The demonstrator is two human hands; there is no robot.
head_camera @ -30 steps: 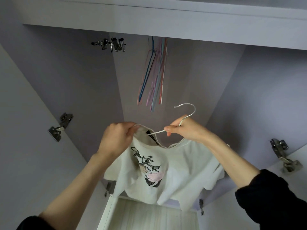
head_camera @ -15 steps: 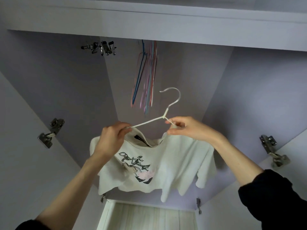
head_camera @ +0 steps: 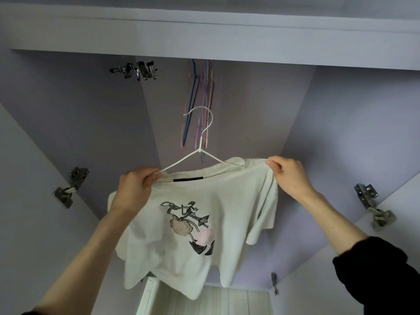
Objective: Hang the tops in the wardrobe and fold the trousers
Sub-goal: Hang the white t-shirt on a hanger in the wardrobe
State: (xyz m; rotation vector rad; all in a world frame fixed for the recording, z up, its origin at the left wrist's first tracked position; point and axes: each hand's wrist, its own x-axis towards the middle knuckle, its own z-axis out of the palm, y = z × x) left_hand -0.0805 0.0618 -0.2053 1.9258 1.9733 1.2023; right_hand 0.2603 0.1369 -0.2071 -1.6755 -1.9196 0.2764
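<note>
1. I have the white T-shirt (head_camera: 195, 226) held up inside the open wardrobe (head_camera: 341, 123), draped on a white wire hanger (head_camera: 200, 151) whose hook points up, free of any rail.
2. The hands are well apart. My left hand (head_camera: 134, 189) clamps the hanger's left arm and the collar together; my right hand (head_camera: 288, 176) pinches the right shoulder seam.
3. The right shoulder looks seated over the hanger arm. The left one is bunched under my grip, so I judge it needs pulling over the arm's tip.
4. To do it well, I want the neckline centred on the hook stem and both shoulders level.
5. Then the hook goes up beside the coloured hangers (head_camera: 200, 103); their rail is hidden behind the top panel.
</note>
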